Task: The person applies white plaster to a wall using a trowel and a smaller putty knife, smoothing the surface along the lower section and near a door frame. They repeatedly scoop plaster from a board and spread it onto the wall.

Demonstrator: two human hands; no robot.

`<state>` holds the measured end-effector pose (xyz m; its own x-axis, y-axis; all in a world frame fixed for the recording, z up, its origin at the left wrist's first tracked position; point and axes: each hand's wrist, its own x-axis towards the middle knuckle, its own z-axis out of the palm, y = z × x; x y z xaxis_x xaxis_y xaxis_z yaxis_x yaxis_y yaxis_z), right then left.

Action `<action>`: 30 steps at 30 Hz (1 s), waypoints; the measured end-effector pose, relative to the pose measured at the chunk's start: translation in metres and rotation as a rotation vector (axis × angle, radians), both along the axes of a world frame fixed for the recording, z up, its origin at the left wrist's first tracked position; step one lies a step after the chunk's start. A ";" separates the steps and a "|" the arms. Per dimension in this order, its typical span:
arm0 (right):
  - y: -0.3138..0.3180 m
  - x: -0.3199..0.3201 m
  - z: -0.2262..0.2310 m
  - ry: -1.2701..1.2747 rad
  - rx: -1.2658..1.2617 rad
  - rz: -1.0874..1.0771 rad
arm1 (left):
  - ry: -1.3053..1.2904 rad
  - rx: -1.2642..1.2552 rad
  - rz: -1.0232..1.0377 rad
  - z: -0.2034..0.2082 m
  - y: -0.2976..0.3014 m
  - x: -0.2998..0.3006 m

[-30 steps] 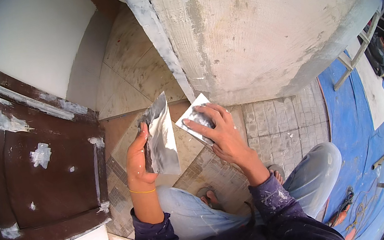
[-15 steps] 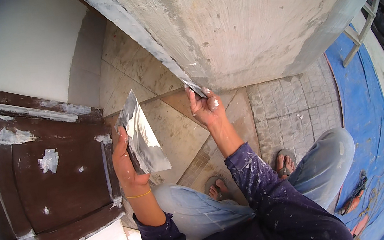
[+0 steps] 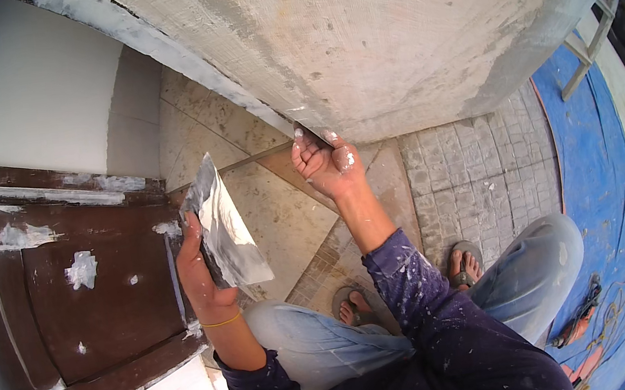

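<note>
My left hand (image 3: 196, 261) is closed on a wide, flat metal plate (image 3: 223, 226) with pale putty on it, its pointed end away from me. My right hand (image 3: 331, 167), palm up and flecked with white, pinches a thin scraper (image 3: 312, 133). Only a dark edge of the scraper shows between thumb and fingers; the rest is hidden. It rests against the low end of the wall's corner edge (image 3: 235, 87), which carries a pale band of filler. Beside it is the grey plastered wall face (image 3: 402, 33), rough and streaked.
On the left stands a dark brown panelled door (image 3: 106, 309) with white filler patches. Sandalled feet (image 3: 355, 305) are on the tiled floor (image 3: 474, 166). To the right lies a blue tarp (image 3: 603, 180) with an orange power tool (image 3: 575, 328), cords and a metal frame (image 3: 589, 48).
My right hand has shifted slightly up and left along the wall's edge, its fingers more curled and the scraper tilted out of sight. The left hand and plate have moved slightly left.
</note>
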<state>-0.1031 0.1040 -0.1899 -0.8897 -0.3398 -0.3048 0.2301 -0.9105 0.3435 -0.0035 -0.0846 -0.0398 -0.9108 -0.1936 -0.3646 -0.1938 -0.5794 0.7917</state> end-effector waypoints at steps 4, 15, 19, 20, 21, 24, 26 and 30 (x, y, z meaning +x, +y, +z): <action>0.018 0.004 0.003 -0.030 -0.071 -0.014 | 0.021 0.025 -0.044 -0.001 0.002 -0.002; 0.054 0.076 0.055 0.187 0.926 -0.509 | 0.054 0.066 -0.045 0.000 0.017 -0.008; 0.034 0.078 0.095 1.270 1.684 -0.783 | 0.032 0.159 0.056 0.001 0.026 -0.009; 0.028 0.076 0.103 1.431 1.677 -0.779 | 0.005 0.215 -0.029 0.002 0.023 -0.008; 0.023 0.074 0.110 1.584 1.669 -0.770 | 0.022 0.276 -0.068 0.003 0.023 -0.007; 0.020 0.068 0.123 1.742 1.832 -0.695 | 0.081 0.351 -0.139 0.010 0.015 0.005; 0.026 0.062 0.131 1.699 2.034 -0.625 | 0.057 0.327 -0.137 0.016 0.007 0.013; 0.048 0.055 0.158 1.627 2.616 -0.438 | 0.011 0.023 0.074 0.024 0.001 0.019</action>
<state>-0.0482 0.1521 -0.0316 -0.6010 -0.5719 0.5583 -0.7848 0.5544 -0.2769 0.0153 -0.0838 -0.0158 -0.8984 -0.2519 -0.3598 -0.1414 -0.6097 0.7800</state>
